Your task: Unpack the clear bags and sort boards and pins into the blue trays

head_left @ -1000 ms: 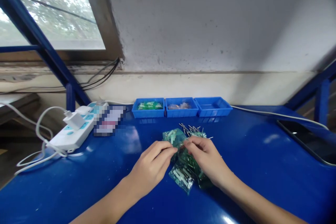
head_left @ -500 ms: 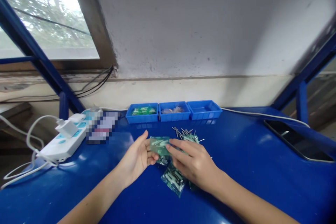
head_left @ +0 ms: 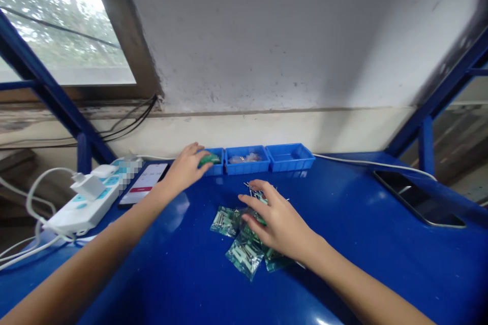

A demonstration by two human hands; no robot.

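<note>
My left hand (head_left: 187,166) reaches into the left blue bin (head_left: 218,168), thumb and fingers apart around a green packet (head_left: 208,160). Whether it touches that packet is hard to make out. My right hand (head_left: 276,216) hovers, fingers spread, over a pile of small clear green-tinted packets. One packet (head_left: 224,221) lies at the left of the pile, and another packet (head_left: 245,255) lies in front; both hold pale plugs and metal screws. Loose metal screws (head_left: 251,190) show behind my right fingers, which partly hide them and the packets.
The middle blue bin (head_left: 247,167) holds small clear bags; the right blue bin (head_left: 292,162) stands beside it. At the left are a phone (head_left: 143,185) and a white power strip (head_left: 95,203) with cables. A dark phone (head_left: 419,198) lies at the right.
My left hand has left the packet both hands were holding and moved up and left to the left bin. That packet is out of my hands; my right hand has opened above the pile.
</note>
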